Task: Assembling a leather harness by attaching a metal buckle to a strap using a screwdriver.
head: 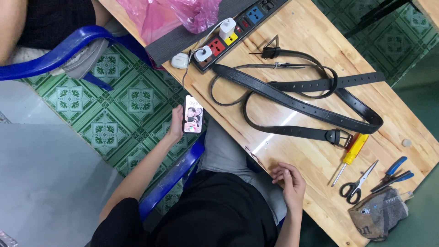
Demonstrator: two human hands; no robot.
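Left hand [176,122]: holds phone [193,114] | Right hand [288,180]: loosely curled, empty, on tabletop [311,158] | Belts [297,98], screwdriver [350,155]: untouched; work judged not begun

Lit phone screen [193,114], pink bag [176,13]

On wooden worktop [315,160]: coiled black leather belts [302,105] mid-surface; yellow-handled screwdriver [350,158], black-handled scissors [358,185], blue-handled pliers [394,174] beside them; multicoloured power strip [238,29] at far edge.

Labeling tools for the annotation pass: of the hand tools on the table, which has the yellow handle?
The screwdriver, lying beside the belt buckle. The scissors have black handles, the pliers blue ones.
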